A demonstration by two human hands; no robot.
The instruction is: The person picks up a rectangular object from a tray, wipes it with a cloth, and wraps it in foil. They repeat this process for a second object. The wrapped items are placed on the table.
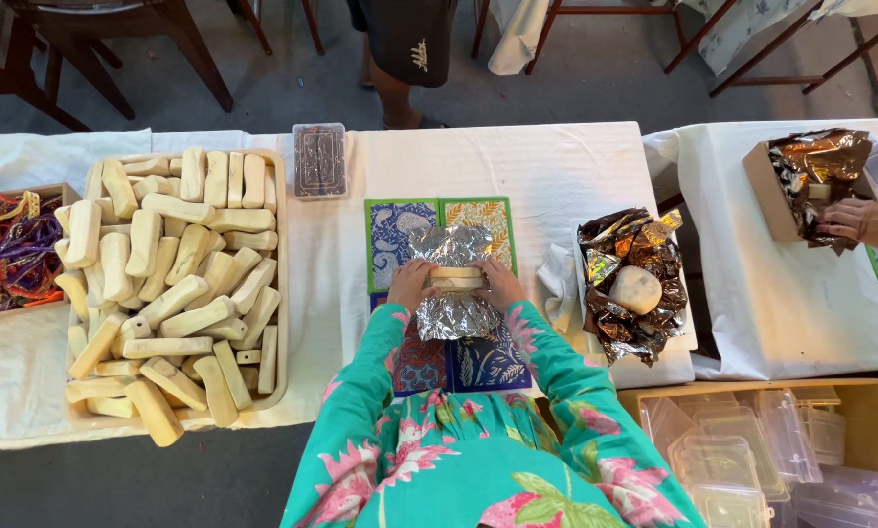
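Head view. I see a pale rectangular bar [456,279] lying across a crinkled silver foil sheet [455,315], itself on patterned paper squares [397,227] spread over the white-clothed worktop [556,166]. My left hand [411,284] and right hand [502,284] press the bar's ends, each grip closed on it; fingertips are partly hidden.

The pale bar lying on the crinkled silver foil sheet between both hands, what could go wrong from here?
1. The crinkled silver foil sheet looks thin and creased; it might tear where the left hand and right hand press at the ends of the pale bar.
2. The foil lies on loose patterned paper squares, which could shift underneath.
3. The tray of pale bars is heaped above its rim, so a nudge could spill some.
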